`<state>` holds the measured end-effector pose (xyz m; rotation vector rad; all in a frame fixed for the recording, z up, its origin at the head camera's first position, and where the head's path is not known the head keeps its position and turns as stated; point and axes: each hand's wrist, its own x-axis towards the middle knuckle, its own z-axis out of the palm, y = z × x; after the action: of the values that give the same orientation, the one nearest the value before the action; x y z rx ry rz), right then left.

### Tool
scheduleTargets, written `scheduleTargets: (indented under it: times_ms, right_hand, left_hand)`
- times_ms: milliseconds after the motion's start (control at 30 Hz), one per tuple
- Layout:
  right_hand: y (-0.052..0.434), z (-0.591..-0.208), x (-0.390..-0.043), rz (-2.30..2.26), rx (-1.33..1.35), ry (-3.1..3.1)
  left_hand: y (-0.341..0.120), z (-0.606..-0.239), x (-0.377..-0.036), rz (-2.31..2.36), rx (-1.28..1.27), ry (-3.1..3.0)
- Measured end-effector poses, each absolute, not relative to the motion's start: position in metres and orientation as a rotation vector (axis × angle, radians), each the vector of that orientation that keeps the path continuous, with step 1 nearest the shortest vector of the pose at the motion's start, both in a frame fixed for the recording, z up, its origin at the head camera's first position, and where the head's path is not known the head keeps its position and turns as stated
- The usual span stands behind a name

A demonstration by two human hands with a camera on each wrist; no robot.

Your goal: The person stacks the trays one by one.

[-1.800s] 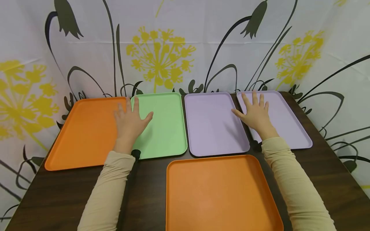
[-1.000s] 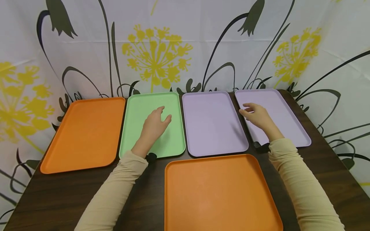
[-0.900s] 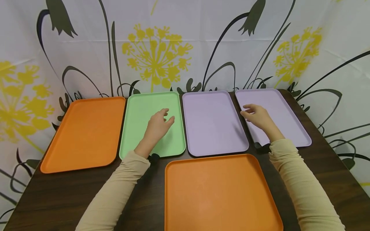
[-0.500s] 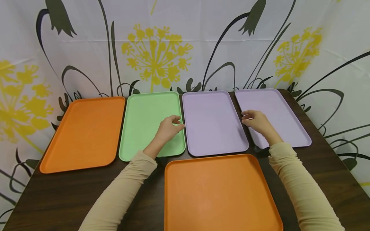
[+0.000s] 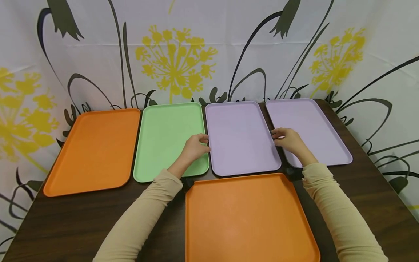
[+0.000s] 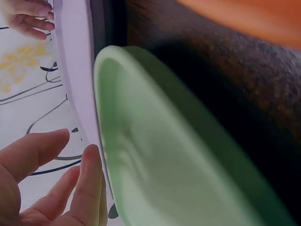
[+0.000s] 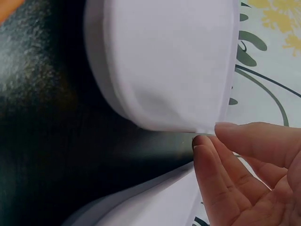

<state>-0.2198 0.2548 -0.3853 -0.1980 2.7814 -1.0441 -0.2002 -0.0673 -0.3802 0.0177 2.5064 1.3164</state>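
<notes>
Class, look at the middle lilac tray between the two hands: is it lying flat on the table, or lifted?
Flat: the lilac tray lies level on the table.

I see a dark wood table [image 5: 65, 222] against a flower-print backdrop. Five trays lie flat on it. Back row, left to right: orange tray [image 5: 93, 149], green tray [image 5: 165, 138], lilac tray [image 5: 240, 136], second lilac tray [image 5: 311, 127], long sides just beside each other with narrow gaps of table between. The far-left one sits slightly skewed. A second, larger orange tray [image 5: 245, 218] lies at the near edge, centred below the middle lilac one, its far edge just short of the back row.
</notes>
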Motion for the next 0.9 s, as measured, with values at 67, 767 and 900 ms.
scheduleTargets:
  times_ms: [67, 767, 900]
  right_hand:
    - [0.2553, -0.3867, -0.2204, -1.040, -0.198, 2.777]
    - [0.2558, -0.3891, -0.2198, -0.924, -0.207, 2.744]
    - [0.2556, -0.3877, -0.2191, -0.903, -0.212, 2.768]
  left_hand:
    - [-0.0672, -0.3820, -0.2015, 1.317, 0.009, 2.498]
    - [-0.0608, -0.3812, -0.2062, 1.312, -0.054, 2.482]
    - [-0.0603, -0.3808, -0.2051, 1.323, -0.035, 2.480]
